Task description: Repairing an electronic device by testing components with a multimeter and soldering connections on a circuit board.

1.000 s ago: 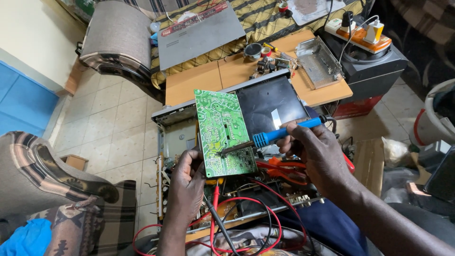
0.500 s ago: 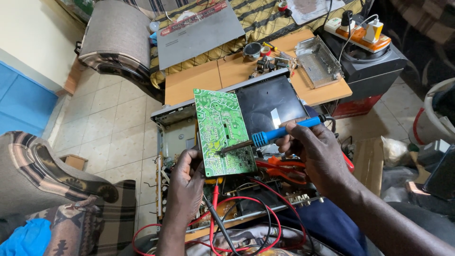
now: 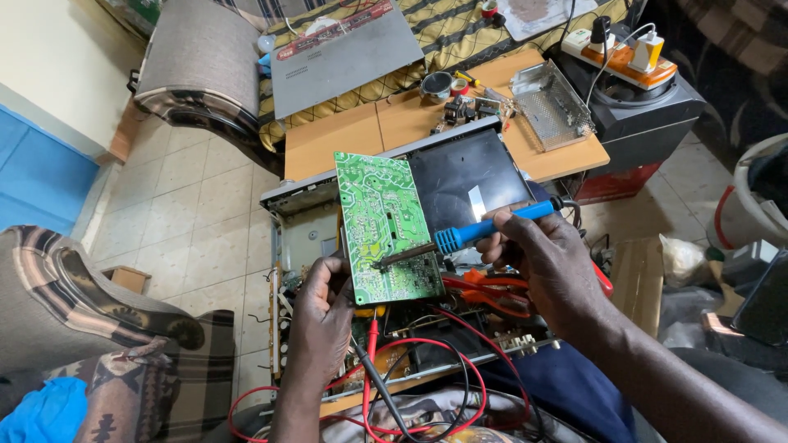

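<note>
My left hand (image 3: pixel 322 316) grips the lower left edge of a green circuit board (image 3: pixel 382 224) and holds it upright, solder side toward me. My right hand (image 3: pixel 548 264) holds a blue-handled soldering iron (image 3: pixel 484 228); its dark tip rests on the lower part of the board. Below the board lies an opened electronic chassis (image 3: pixel 427 328) with red and black probe leads (image 3: pixel 386 385) trailing over it toward my lap.
A low wooden table (image 3: pixel 361 131) beyond carries a perforated metal cover (image 3: pixel 552 104), small parts and a dark panel (image 3: pixel 469 182). An orange power strip (image 3: pixel 616 47) sits on a black box at the right. A sofa with a grey device lid (image 3: pixel 345 51) is behind; tiled floor (image 3: pixel 189 205) lies left.
The board and both hands have shifted only slightly; the soldering iron tip stays on the lower part of the board.
</note>
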